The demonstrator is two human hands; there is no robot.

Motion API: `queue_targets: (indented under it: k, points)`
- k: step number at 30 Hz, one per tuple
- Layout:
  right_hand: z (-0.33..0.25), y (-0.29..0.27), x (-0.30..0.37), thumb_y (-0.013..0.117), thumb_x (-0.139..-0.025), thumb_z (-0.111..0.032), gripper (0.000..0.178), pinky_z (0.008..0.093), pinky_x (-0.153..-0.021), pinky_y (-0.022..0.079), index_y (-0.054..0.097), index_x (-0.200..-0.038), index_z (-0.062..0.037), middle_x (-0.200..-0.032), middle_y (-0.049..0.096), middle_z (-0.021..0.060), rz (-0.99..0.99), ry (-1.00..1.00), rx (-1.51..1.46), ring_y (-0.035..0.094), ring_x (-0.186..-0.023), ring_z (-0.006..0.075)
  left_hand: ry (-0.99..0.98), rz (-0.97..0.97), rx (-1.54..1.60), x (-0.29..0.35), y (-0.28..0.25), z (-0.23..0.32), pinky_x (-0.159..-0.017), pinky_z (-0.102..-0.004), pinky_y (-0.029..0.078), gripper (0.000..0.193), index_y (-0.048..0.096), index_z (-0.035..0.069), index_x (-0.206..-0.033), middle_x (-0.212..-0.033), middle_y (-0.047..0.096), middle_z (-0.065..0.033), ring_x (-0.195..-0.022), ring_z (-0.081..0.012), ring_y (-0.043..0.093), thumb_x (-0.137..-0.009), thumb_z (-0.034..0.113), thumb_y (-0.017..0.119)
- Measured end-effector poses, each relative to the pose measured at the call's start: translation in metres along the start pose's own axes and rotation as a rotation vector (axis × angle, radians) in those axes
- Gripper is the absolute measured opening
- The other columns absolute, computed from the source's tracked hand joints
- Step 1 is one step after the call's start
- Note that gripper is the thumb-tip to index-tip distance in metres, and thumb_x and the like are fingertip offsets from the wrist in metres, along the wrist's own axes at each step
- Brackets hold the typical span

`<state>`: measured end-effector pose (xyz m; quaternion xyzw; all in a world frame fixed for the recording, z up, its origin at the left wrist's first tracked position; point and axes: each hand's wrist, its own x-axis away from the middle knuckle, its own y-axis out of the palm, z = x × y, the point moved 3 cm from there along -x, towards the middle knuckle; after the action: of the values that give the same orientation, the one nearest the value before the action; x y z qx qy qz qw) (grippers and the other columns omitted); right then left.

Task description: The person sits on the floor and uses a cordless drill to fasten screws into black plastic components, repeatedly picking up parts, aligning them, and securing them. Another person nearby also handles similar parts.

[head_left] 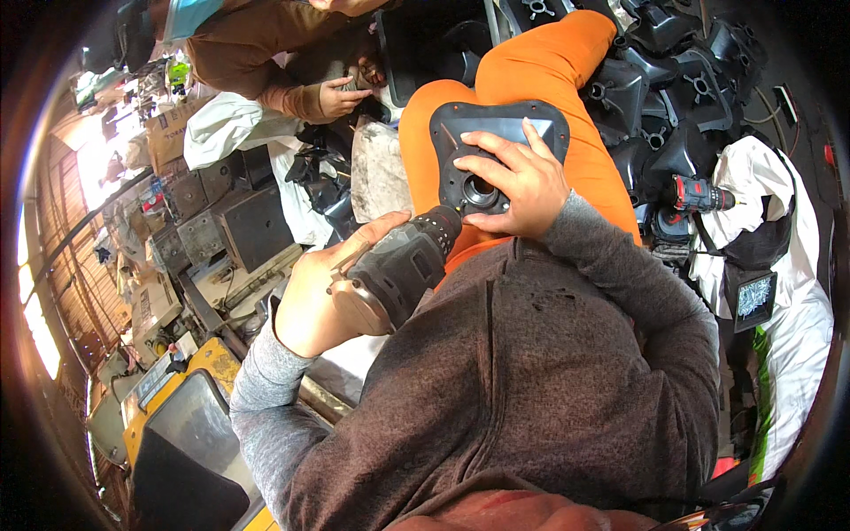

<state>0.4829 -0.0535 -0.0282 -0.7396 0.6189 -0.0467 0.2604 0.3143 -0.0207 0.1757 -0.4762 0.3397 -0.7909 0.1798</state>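
Observation:
My left hand [323,288] is wrapped round a dark cordless drill [394,270], whose chuck points up and right. The chuck end is close against the near left corner of a black plastic part [496,119]; whether the bit touches a screw there cannot be made out. This part has a wide flanged rim with small holes and a round collar, and lies on my orange-clad thighs [540,62]. My right hand [522,181] grips it from the right, fingers spread over the hollow and thumb by the collar. Those fingers hide some of its surface.
Another person's hand [341,97] is at the upper left. Black plastic parts [620,97] are heaped at the right. A red and black drill [699,195] and a small tray of screws [754,299] sit by white sacking [801,354]. Lower left is a yellow-framed machine [212,358].

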Motion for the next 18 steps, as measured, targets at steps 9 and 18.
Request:
queue_targets:
  k: [9, 18]
  points:
    - [-0.008, -0.001, 0.003, 0.082, -0.063, -0.049, 0.075, 0.0701, -0.106, 0.03, 0.056, -0.127, -0.02, -0.142, 0.046, 0.0061, 0.016, -0.001, 0.097, 0.058, -0.119, 0.0304, -0.025, 0.13, 0.472, 0.031, 0.006, -0.008, -0.099, -0.033, 0.048, 0.056, 0.056, -0.001, -0.129, -0.131, 0.06, -0.0148, -0.114, -0.0215, 0.063, -0.076, 0.004, 0.074]
    - [-0.007, 0.005, 0.02, 0.086, -0.058, -0.024, 0.083, 0.0571, -0.109, 0.033, 0.053, -0.135, -0.0183, -0.118, 0.062, 0.0153, 0.111, -0.245, 0.246, 0.058, -0.116, 0.0291, 0.118, 0.285, 0.334, 0.073, 0.032, -0.027, -0.096, -0.0367, 0.049, 0.074, 0.047, 0.006, -0.14, -0.125, 0.063, -0.015, -0.11, -0.0289, 0.064, -0.074, 0.016, 0.08]
